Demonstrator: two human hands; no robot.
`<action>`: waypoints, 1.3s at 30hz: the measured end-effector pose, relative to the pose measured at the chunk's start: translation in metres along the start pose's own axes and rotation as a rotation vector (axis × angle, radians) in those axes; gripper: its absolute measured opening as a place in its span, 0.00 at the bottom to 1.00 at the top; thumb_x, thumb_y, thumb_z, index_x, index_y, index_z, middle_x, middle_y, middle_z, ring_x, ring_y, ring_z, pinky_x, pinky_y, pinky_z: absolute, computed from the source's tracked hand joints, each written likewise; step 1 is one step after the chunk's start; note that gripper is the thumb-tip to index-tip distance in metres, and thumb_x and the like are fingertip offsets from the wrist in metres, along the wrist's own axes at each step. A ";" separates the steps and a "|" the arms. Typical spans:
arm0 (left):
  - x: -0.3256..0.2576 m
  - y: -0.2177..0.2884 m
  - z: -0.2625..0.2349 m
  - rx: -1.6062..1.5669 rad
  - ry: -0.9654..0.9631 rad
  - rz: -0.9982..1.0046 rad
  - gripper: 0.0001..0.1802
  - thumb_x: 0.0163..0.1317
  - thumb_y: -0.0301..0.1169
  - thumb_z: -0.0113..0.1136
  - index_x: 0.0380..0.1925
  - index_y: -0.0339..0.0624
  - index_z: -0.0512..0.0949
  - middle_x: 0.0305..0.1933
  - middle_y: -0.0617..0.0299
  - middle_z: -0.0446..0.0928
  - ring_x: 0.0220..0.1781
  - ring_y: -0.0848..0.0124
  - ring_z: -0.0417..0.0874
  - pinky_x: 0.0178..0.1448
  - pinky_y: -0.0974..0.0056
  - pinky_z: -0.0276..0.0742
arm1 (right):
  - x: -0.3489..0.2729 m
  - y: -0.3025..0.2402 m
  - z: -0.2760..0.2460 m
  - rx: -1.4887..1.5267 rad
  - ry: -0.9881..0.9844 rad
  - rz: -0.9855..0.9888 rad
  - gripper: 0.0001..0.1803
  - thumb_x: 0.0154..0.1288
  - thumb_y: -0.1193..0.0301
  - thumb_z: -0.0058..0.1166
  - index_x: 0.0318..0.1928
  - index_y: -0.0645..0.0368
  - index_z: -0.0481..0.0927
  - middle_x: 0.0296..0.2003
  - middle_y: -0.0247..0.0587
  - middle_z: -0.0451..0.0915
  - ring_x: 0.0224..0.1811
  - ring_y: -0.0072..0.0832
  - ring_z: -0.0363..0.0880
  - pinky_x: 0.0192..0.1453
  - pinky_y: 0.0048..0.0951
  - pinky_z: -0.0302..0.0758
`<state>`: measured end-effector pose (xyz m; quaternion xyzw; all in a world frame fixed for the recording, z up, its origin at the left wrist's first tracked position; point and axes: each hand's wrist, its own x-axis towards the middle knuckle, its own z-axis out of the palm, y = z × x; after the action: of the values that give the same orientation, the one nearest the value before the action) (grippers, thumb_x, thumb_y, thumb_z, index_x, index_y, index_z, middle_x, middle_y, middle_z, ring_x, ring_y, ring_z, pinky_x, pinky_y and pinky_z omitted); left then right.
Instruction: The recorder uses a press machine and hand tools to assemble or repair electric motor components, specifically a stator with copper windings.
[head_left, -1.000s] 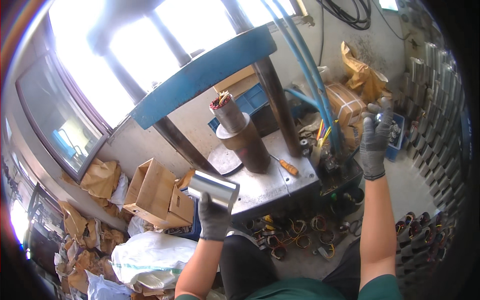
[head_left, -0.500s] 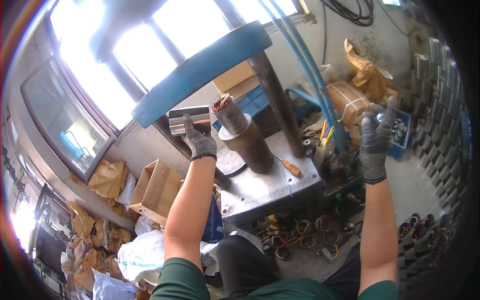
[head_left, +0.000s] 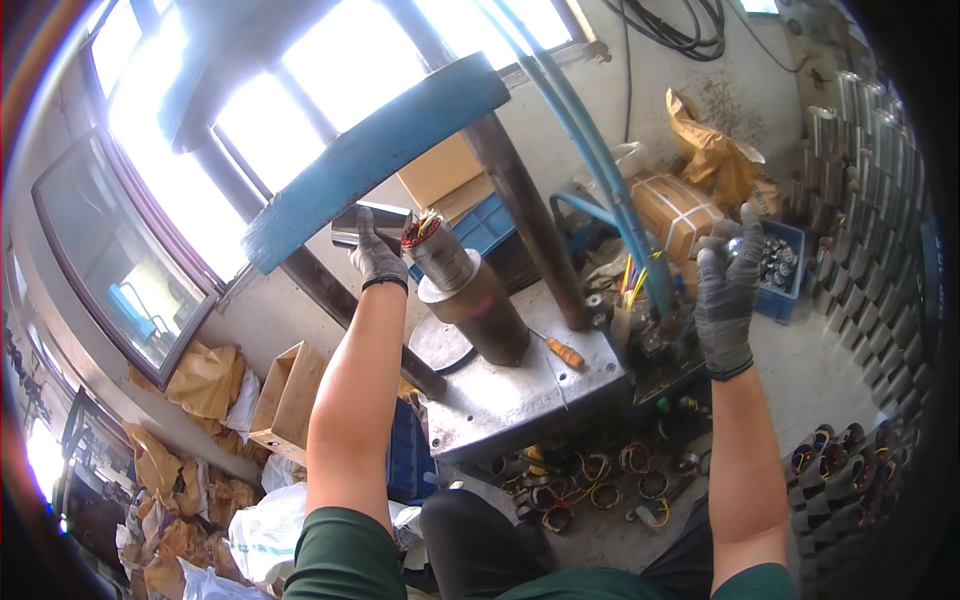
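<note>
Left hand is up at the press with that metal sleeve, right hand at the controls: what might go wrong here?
The left hand holds the metal sleeve under the blue press beam, so it may get pinched. The sleeve might snag the coloured wires atop the dark cylinder. The right hand holds a small shiny part near the hoses.

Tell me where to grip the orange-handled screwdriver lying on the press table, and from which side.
Grip the screwdriver by its orange handle, coming from above. It lies flat on the grey press table, so only its top and sides are exposed, and the handle is its thickest part. Approaching from the right probably keeps clear of the dark cylinder at its left.
</note>
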<state>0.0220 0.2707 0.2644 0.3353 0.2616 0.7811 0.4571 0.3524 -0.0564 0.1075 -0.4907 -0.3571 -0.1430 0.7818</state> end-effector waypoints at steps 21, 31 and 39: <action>0.000 -0.003 0.015 0.410 -0.514 0.257 0.44 0.53 0.34 0.87 0.64 0.42 0.68 0.59 0.58 0.79 0.58 0.63 0.81 0.66 0.57 0.78 | 0.004 -0.013 -0.007 -0.023 0.011 0.021 0.12 0.72 0.81 0.55 0.54 0.60 0.76 0.47 0.40 0.80 0.45 0.27 0.80 0.55 0.33 0.81; 0.008 -0.015 0.008 0.395 -0.558 0.354 0.42 0.55 0.29 0.83 0.64 0.39 0.64 0.57 0.54 0.78 0.57 0.63 0.80 0.64 0.58 0.79 | 0.028 -0.067 -0.041 -0.391 -0.188 -0.039 0.08 0.71 0.75 0.62 0.47 0.63 0.87 0.40 0.45 0.89 0.41 0.33 0.88 0.52 0.33 0.83; -0.002 -0.051 -0.015 0.240 -0.526 0.299 0.49 0.54 0.25 0.81 0.72 0.41 0.60 0.63 0.54 0.75 0.61 0.62 0.80 0.64 0.59 0.81 | 0.027 -0.087 -0.054 -0.540 -0.400 -0.178 0.07 0.68 0.77 0.62 0.44 0.64 0.87 0.40 0.52 0.88 0.44 0.43 0.89 0.52 0.39 0.83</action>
<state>0.0389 0.2899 0.2176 0.6119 0.1727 0.6898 0.3463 0.3439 -0.1413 0.1697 -0.6650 -0.4940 -0.2007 0.5228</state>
